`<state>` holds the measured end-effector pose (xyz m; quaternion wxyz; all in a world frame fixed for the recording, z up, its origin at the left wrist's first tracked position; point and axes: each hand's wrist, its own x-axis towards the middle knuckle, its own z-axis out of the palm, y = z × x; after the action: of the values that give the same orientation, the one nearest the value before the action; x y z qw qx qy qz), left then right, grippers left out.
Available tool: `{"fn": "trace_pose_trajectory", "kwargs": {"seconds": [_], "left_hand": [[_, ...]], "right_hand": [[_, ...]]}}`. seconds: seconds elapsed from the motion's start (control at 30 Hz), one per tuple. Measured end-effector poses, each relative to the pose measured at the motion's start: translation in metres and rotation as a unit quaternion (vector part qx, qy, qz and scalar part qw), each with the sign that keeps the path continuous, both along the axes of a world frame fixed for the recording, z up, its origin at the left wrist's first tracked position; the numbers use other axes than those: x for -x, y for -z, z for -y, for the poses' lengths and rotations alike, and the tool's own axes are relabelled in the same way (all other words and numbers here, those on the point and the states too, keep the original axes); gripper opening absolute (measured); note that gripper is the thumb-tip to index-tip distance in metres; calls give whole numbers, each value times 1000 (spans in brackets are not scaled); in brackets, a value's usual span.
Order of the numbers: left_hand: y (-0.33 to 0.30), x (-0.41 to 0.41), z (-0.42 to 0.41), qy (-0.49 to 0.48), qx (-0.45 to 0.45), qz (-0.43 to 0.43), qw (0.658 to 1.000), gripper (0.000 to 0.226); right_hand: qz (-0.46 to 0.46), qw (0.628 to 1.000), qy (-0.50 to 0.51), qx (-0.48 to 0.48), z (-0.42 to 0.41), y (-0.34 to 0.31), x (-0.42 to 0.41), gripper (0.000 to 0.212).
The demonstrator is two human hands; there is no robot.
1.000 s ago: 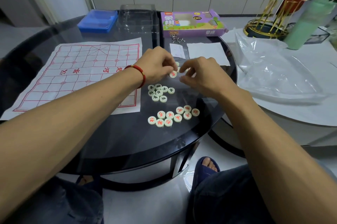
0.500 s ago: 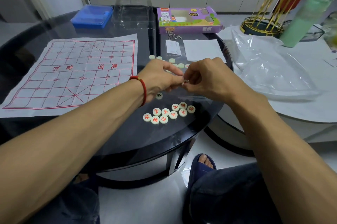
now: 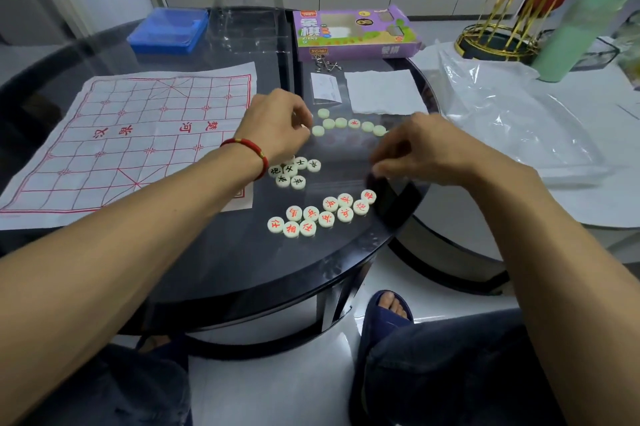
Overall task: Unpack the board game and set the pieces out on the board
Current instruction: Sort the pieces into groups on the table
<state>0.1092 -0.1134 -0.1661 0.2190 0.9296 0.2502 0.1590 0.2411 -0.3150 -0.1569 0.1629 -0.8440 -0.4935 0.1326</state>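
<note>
The paper board (image 3: pixel 104 148) with its red grid lies flat on the left of the dark glass table (image 3: pixel 242 263). No pieces stand on it. Red-lettered pieces (image 3: pixel 322 212) are clustered near the table's front, and black-lettered pieces (image 3: pixel 294 172) sit just beyond them by my left wrist. A row of mostly face-down pieces (image 3: pixel 346 124) lies farther back. My left hand (image 3: pixel 277 127) has curled fingers at the left end of that row; whether it holds anything is hidden. My right hand (image 3: pixel 415 152) hovers above the red cluster's right end, fingertips pinched on a small piece.
The purple game box (image 3: pixel 356 34) lies at the back, with a clear plastic tray (image 3: pixel 249 27) and a blue lid (image 3: pixel 169 30) to its left. A small packet (image 3: pixel 325 88) and a white paper (image 3: pixel 381 91) lie behind the pieces. A crumpled plastic bag (image 3: pixel 512 120) covers the white table on the right.
My hands, which met over the pieces half a second ago, have parted. The left has gone back to the face-down row and the right has moved toward the red cluster.
</note>
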Motion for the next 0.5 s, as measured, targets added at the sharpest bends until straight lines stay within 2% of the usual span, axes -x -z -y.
{"fn": "trace_pose_trajectory", "kwargs": {"seconds": [0.1, 0.17, 0.37, 0.43, 0.5], "left_hand": [[4, -6, 7, 14, -17, -6, 1000, 16], [5, -10, 13, 27, -23, -4, 999, 16], [0, -18, 28, 64, -22, 10, 998, 18], [0, -18, 32, 73, -24, 8, 997, 20], [1, -17, 36, 77, -19, 7, 997, 21]], "right_hand": [[110, 986, 120, -45, -11, 15, -18, 25], [113, 978, 169, -43, -20, 23, -22, 32], [117, 980, 154, -43, -22, 25, -25, 14], [66, 983, 162, -53, -14, 17, -26, 11], [-47, 982, 169, -67, -5, 11, -26, 10]]}}
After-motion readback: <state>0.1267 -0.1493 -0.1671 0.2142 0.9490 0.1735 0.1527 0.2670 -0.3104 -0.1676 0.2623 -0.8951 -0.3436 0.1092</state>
